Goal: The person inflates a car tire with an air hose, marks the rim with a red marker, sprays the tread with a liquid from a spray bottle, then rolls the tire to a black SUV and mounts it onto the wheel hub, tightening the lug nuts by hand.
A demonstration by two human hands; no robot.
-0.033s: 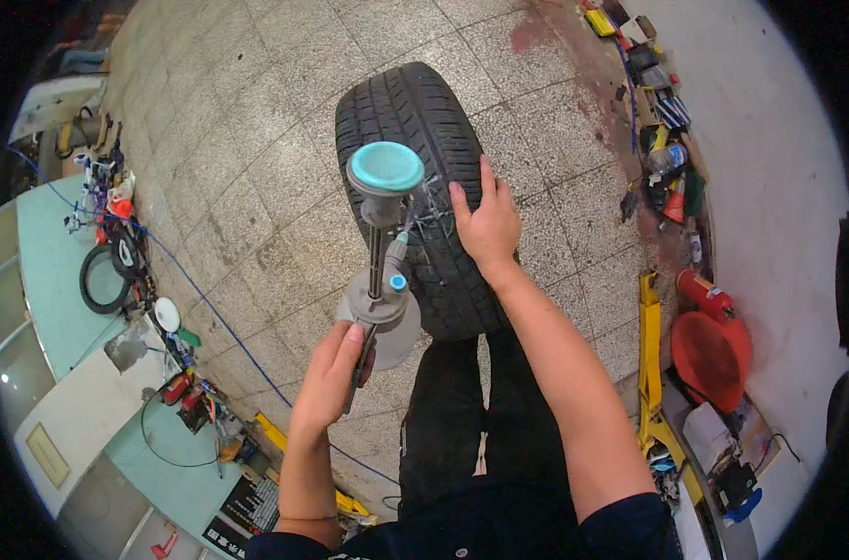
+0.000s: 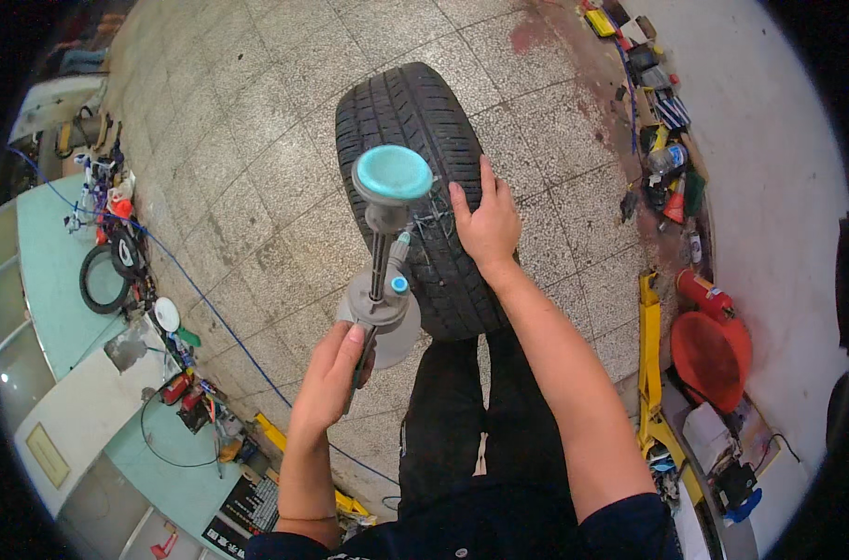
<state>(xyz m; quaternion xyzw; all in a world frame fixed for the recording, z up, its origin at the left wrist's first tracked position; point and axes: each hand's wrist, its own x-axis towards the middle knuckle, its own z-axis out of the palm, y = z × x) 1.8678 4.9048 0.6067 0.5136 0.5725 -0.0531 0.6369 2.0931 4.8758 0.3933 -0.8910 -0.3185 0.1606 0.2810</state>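
A pump sprayer (image 2: pixel 384 294) with a translucent whitish tank is in my left hand (image 2: pixel 327 378), whose fingers are closed around its grip. Its round turquoise-topped pump knob (image 2: pixel 394 174) stands raised on thin rods. The small nozzle points toward a black tyre (image 2: pixel 401 103), which stands on its tread in front of my legs. My right hand (image 2: pixel 488 222) lies on the tyre's right shoulder, fingers stretched and thumb apart. Wet, foamy streaks (image 2: pixel 431 219) show on the tread beside the nozzle. The sprayer hides part of the tyre's left side.
A blue hose (image 2: pixel 210 303) runs across the tiled floor on the left. Benches with tools and small tyres (image 2: pixel 104 280) line that side. Along the right wall are assorted tools, a fire extinguisher (image 2: pixel 704 294), a red funnel-like basin (image 2: pixel 709 359) and a yellow metal frame (image 2: pixel 649 345).
The sprayer's pump knob has shifted slightly right and toward me as the sprayer tilts a little. The tyre and my right hand have stayed in place.
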